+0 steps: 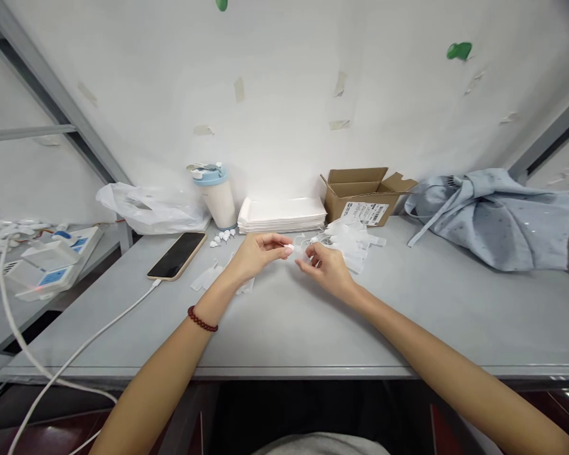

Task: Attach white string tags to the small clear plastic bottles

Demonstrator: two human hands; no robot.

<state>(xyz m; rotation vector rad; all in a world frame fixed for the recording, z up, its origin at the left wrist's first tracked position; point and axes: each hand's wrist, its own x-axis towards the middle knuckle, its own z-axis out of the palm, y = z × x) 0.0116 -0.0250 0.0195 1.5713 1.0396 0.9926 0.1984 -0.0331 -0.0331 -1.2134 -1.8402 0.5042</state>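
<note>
Pinching a small white piece [291, 247] mid-worktop [284, 322], the left hand [255, 258] faces the right hand [330, 268], whose thumb and fingers grip a translucent sleeve [301, 248]. This piece looks unfinished; a pile of translucent sleeves [354, 245] lies right, with white teardrop-shaped pieces [222, 237] far left, though I cannot tell which are done.

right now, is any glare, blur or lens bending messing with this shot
In the head view, wide-angle stretch makes the left post lean outward; in the head view, the wall looks brightest low behind the white stack; in the head view, the translucent piece between the hands looks washed out.
</note>
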